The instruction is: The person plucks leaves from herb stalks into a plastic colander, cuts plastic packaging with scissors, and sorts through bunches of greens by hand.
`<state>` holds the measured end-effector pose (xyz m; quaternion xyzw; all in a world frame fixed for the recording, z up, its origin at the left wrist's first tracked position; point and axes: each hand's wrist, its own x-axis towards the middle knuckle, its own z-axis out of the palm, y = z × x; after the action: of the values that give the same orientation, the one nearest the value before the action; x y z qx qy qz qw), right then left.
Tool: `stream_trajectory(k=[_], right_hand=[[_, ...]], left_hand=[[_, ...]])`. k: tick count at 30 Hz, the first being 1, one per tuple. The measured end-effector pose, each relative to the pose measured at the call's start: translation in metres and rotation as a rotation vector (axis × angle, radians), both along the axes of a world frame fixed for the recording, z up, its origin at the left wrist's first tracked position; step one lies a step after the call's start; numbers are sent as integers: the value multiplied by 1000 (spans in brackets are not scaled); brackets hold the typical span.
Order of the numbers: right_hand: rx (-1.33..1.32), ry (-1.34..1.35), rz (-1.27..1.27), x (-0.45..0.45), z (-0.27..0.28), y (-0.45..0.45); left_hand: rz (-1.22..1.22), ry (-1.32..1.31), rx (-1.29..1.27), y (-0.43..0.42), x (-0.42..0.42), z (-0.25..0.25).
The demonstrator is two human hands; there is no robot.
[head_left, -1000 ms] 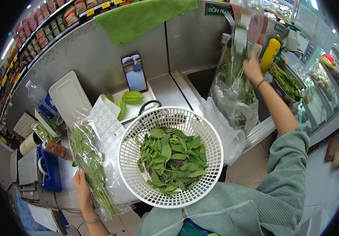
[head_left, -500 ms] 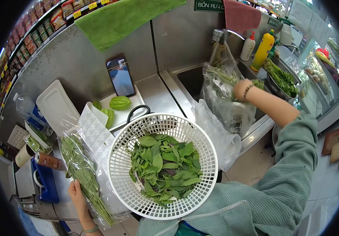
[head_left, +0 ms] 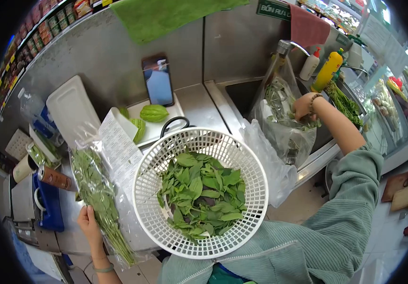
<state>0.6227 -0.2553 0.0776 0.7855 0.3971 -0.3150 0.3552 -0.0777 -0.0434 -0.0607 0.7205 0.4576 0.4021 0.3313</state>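
Observation:
My left hand [head_left: 89, 226] pinches the edge of a clear plastic sleeve of leafy herbs [head_left: 101, 199] lying on the steel counter. At the sink, my right hand [head_left: 304, 108] reaches into the mouth of a clear plastic bag [head_left: 287, 137] with stems and wrappings inside; its fingers are closed, but what they hold is hidden. A white perforated basket [head_left: 143, 208] of loose green leaves [head_left: 201, 194] stands between my arms.
Behind the basket, a phone [head_left: 158, 85] leans near a white tray [head_left: 178, 105] with green gourds [head_left: 154, 113]. The sink [head_left: 239, 97], a yellow bottle [head_left: 328, 71] and a bowl of greens [head_left: 346, 104] are at right. A can [head_left: 55, 177] stands at left.
My right hand has come down from above the bag to its opening, and the bundle it held upright has gone down into the bag. My left hand stays at the herb sleeve.

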Motion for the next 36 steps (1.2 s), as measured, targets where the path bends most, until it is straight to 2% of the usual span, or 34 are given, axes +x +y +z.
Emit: stream_trajectory(k=[2,6,9,12,15,18,21,24,27,31,36], right_hand=[[177,-188,-20,-22,12,6],[408,-129,13,-56,49,17],[583,-98,403,-68,45,24],[787,-28,617,-136,47,43],[889,108,702,-228,64,66],[1099,186,934,-276,52,92],[1189,292,1134,-309,35,130],[1190,445,1217,-335,9,164],[737,663,967,-370,8,177],[824,758,1104,-397,-4,178],[898,761,1018,-407,-17,207]], left_hand=[[24,43,15,-2,-2,2],[69,-45,-41,-8,8,8],[58,-84,-59,-6,7,6],[55,-81,-34,-5,6,5],[63,-127,-44,-9,11,8],[-7,-264,-134,-9,9,2],[-28,-299,-149,-10,7,1],[-35,-316,-142,-14,9,7],[-44,-317,-144,-9,6,2],[-34,-326,-165,-8,7,2],[-25,-315,-169,-2,4,-1]])
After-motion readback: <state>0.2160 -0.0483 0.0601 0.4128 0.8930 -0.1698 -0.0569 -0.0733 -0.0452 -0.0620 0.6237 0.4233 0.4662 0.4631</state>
